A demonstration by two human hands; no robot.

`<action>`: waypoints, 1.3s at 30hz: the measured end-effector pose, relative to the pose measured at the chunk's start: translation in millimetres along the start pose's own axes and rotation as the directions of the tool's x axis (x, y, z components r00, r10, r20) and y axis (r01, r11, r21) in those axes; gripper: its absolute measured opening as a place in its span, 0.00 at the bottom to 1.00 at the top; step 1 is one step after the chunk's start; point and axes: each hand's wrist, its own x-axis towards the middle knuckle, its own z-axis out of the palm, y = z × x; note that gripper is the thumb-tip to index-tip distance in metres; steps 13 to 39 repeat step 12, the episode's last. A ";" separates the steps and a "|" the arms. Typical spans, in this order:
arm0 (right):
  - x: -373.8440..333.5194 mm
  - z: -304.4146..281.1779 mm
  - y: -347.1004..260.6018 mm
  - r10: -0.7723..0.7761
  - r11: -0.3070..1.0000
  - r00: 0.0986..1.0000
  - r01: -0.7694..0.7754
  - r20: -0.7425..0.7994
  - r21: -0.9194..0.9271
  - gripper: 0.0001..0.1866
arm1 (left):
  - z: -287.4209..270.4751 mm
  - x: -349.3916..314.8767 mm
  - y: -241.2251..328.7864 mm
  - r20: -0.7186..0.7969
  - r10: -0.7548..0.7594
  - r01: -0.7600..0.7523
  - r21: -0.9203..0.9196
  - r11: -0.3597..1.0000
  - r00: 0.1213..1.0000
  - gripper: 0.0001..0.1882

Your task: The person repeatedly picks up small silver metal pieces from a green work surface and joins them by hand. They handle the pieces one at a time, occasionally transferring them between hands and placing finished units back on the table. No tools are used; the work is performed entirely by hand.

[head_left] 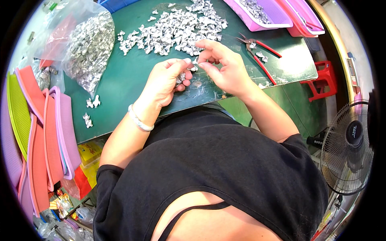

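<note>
My left hand (163, 80) is closed around several small silver metal castings (179, 79) near the front edge of the green table. Its thumb and forefinger hold one casting (194, 68) at their tips. Just to the right, my right hand (227, 68) bends toward that piece, its thumb and a curled finger close together beside it. Whether a bit of metal sits between those right fingertips is too small to make out. A broad heap of the same silver castings (173, 32) spreads over the table beyond both hands.
Red-handled cutting pliers (258, 63) lie right of my hands, with loose castings (262, 56) beside them. A clear bag of castings (90, 48) stands at the left. Purple (277, 22) and pink baskets (296, 20) sit back right. Stacked baskets (38, 160), a red stool (321, 82) and a fan (350, 152) flank the table.
</note>
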 end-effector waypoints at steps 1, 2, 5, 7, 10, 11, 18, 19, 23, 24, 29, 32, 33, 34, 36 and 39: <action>-0.6 0.3 -1.4 -0.008 1.000 1.000 0.008 0.009 0.017 0.22 | 1.5 -0.1 0.0 0.001 -0.011 0.011 0.023 1.000 1.000 0.07; -1.0 0.2 -2.5 -0.018 0.999 1.000 0.017 0.017 0.035 0.22 | 1.9 -0.4 -0.1 0.003 0.000 0.000 0.018 1.000 1.000 0.08; -0.8 -1.2 -2.8 -0.006 0.995 1.000 0.004 0.017 0.104 0.20 | 1.5 -0.2 -1.9 0.006 0.022 -0.022 0.000 1.000 1.000 0.08; -0.5 -1.9 0.4 0.055 0.980 0.998 -0.054 -0.001 0.193 0.19 | -0.4 1.2 -2.9 0.002 0.019 -0.019 -0.020 1.000 1.000 0.08; -0.1 -4.1 8.9 0.208 0.913 0.977 -0.208 0.038 0.353 0.17 | -3.5 1.2 -3.3 0.020 0.009 -0.007 -0.063 0.998 1.000 0.08; -0.3 -4.5 9.9 0.241 0.886 0.967 -0.252 0.078 0.389 0.18 | -3.6 1.1 -3.2 0.021 0.000 0.001 -0.061 0.998 1.000 0.09; -1.6 -4.0 11.6 0.271 0.856 0.955 -0.296 0.120 0.423 0.18 | -3.4 0.8 -3.1 0.023 -0.008 0.009 -0.059 0.998 1.000 0.09; -1.6 -4.0 11.6 0.271 0.856 0.955 -0.296 0.120 0.423 0.18 | -3.4 0.8 -3.1 0.023 -0.008 0.009 -0.059 0.998 1.000 0.09; -1.6 -4.0 11.6 0.271 0.856 0.955 -0.296 0.120 0.423 0.18 | -3.4 0.8 -3.1 0.023 -0.008 0.009 -0.059 0.998 1.000 0.09; -1.6 -4.0 11.6 0.271 0.856 0.955 -0.296 0.120 0.423 0.18 | -3.4 0.8 -3.1 0.023 -0.008 0.009 -0.059 0.998 1.000 0.09; -1.6 -4.0 11.6 0.271 0.856 0.955 -0.296 0.120 0.423 0.18 | -3.4 0.8 -3.1 0.023 -0.008 0.009 -0.059 0.998 1.000 0.09; -1.6 -4.0 11.6 0.271 0.856 0.955 -0.296 0.120 0.423 0.18 | -3.4 0.8 -3.1 0.023 -0.008 0.009 -0.059 0.998 1.000 0.09; -1.6 -4.0 11.6 0.271 0.856 0.955 -0.296 0.120 0.423 0.18 | -3.4 0.8 -3.1 0.023 -0.008 0.009 -0.059 0.998 1.000 0.09; -1.6 -4.0 11.6 0.271 0.856 0.955 -0.296 0.120 0.423 0.18 | -3.4 0.8 -3.1 0.023 -0.008 0.009 -0.059 0.998 1.000 0.09; -1.6 -4.0 11.6 0.271 0.856 0.955 -0.296 0.120 0.423 0.18 | -3.4 0.8 -3.1 0.023 -0.008 0.009 -0.059 0.998 1.000 0.09; -1.6 -4.0 11.6 0.271 0.856 0.955 -0.296 0.120 0.423 0.18 | -3.4 0.8 -3.1 0.023 -0.008 0.009 -0.059 0.998 1.000 0.09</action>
